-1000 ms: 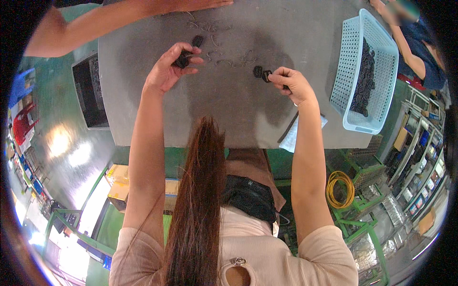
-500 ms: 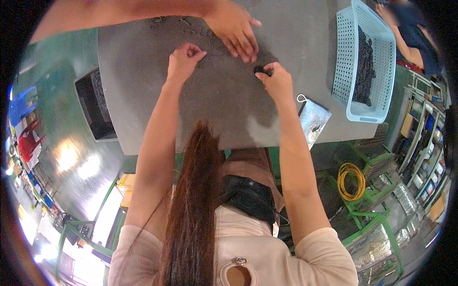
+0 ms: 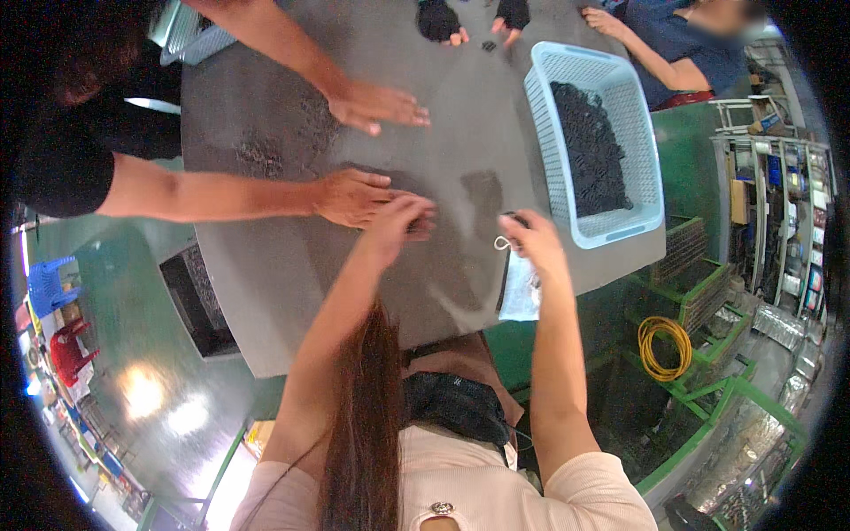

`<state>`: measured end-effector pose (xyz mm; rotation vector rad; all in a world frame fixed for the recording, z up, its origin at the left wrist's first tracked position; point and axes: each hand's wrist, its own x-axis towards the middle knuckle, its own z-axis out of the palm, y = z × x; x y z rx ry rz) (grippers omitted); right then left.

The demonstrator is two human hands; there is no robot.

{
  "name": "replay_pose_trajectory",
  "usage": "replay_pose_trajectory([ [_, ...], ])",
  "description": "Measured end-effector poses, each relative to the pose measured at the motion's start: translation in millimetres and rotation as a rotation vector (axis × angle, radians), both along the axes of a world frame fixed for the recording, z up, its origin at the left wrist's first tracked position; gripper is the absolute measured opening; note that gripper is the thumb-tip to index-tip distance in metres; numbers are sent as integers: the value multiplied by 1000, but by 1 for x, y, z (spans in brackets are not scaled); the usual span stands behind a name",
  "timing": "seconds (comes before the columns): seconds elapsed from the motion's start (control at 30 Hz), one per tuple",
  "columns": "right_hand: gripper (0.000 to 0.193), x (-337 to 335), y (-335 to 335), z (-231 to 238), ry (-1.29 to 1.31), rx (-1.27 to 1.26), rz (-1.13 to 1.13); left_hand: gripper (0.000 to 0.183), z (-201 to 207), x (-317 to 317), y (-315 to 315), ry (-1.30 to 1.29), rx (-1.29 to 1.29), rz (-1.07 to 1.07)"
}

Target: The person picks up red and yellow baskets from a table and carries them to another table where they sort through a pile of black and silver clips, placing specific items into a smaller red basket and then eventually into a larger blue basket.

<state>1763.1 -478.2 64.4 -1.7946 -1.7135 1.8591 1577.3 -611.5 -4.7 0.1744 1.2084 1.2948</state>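
Note:
My left hand [image 3: 397, 232] is over the grey table [image 3: 354, 292], right beside or touching a co-worker's hand [image 3: 350, 196]. Its fingers are curled and smeared by motion; whatever they hold is hidden. Farther right, my right hand [image 3: 538, 243] is closed, with small black pieces [image 3: 513, 218] between thumb and fingers. Just below that hand lies a flat light-blue pouch [image 3: 521, 292] with a white loop, partly covered by my wrist. The co-worker's other hand [image 3: 376, 104] is spread flat above the table. Small dark bits [image 3: 261, 155] are scattered left of it.
A light-blue basket [image 3: 617, 234] of black pieces [image 3: 589, 146] stands on the right. Gloved hands [image 3: 438, 22] are at the far edge, near a small black piece [image 3: 489, 45]. Beside the table's left edge is a black box [image 3: 211, 336]. Yellow coiled hose [image 3: 664, 350] hangs at lower right.
My view has shifted, bringing more of the far table and the co-workers into sight. My left hand has moved inward against the co-worker's hand. My right hand is now closer to the pouch.

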Motion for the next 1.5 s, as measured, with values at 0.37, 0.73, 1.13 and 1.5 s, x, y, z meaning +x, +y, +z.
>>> replay_pose_trajectory([
  [0.37,49,71,129,51,-328,1081,-77,56,65,90,151,421,365,-121],
  [0.73,40,-7,49,-7,241,1281,501,30,9,21,-124,438,-604,95],
  [1.13,18,99,72,-7,53,1175,-173,28,14,71,-183,248,-766,158],
  [1.5,43,183,-44,-114,-244,576,146,30,11,55,-152,411,-580,-40],
])
